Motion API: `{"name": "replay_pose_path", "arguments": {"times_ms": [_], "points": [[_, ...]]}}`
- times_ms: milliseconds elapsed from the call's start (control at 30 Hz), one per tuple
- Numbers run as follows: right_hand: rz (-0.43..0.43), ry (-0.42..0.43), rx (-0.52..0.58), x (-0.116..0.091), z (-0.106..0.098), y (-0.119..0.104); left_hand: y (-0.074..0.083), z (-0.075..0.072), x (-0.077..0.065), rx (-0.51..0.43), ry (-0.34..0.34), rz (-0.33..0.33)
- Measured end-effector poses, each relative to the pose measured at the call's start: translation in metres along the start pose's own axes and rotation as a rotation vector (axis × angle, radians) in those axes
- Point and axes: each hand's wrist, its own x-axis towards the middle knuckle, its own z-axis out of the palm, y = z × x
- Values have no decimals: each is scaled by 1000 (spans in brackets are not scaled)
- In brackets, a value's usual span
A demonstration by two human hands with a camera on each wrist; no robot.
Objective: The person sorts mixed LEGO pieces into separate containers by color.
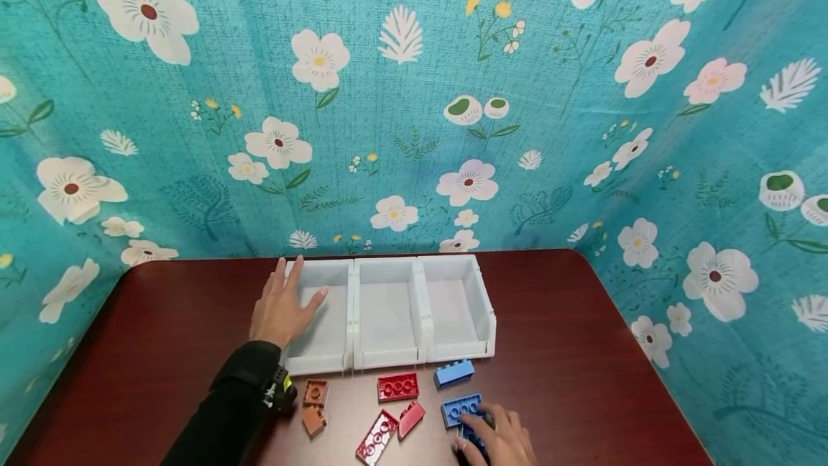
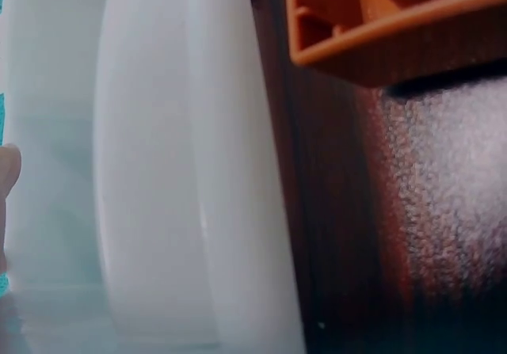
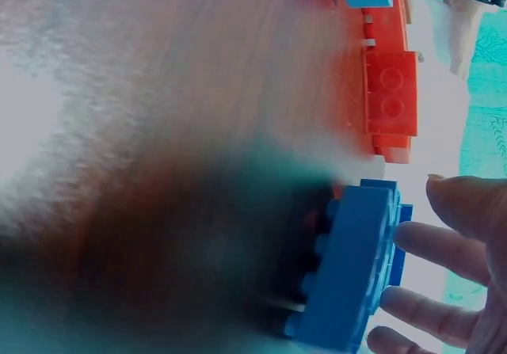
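Note:
My left hand [image 1: 284, 311], with fingers spread, rests over the left side of the left white bin [image 1: 317, 365]. In the left wrist view the bin's pale wall [image 2: 182, 164] fills much of the picture. My right hand [image 1: 501, 441] is at the front right, its fingertips right at a blue toy brick [image 3: 344, 271] that they partly hide in the head view. The fingers are extended and the thumb stands apart. Just beyond lies another blue brick [image 1: 461, 410], studs down, and a third blue brick [image 1: 454, 373] sits near the right bin.
The middle bin [image 1: 388, 359] and right bin [image 1: 459, 349] adjoin the left one. Red bricks [image 1: 397, 387] lie in front of the middle bin, and two orange bricks [image 1: 315, 393] beside the left wrist. A flowered curtain [image 1: 401, 149] hangs behind the dark red table [image 1: 550, 358].

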Motion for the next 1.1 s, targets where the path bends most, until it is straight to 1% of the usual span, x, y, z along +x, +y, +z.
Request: {"name": "replay_pose_path", "arguments": {"times_ms": [67, 167, 233, 300, 400, 467, 600, 700, 800, 933, 1100], "points": [[0, 18, 6, 2, -4, -3, 1, 0, 1, -3, -1, 0], [-44, 85, -10, 10, -13, -8, 2, -1, 2, -16, -6, -1], [-103, 140, -34, 19, -18, -11, 2, -2, 2, -22, -13, -2], [-186, 201, -72, 29, -22, -13, 2, -2, 2, -29, -18, -5], [-276, 248, -110, 44, -24, -14, 1, -1, 2, -38, -25, -13], [-319, 250, -128, 53, -24, -15, 0, 0, 2, -43, -23, -17], [-361, 224, -170, 64, -22, -13, 2, 3, 4, -56, -16, -19], [-369, 226, -194, 66, -21, -10, 4, 4, 5, -68, -22, -23], [-359, 214, -190, 68, -21, -9, 4, 3, 5, -71, -25, -32], [-357, 188, -182, 69, -20, -7, 2, 0, 4, -67, -13, -35], [-381, 209, -166, 69, -15, -3, 0, 0, 4, -65, -6, -34]]}}
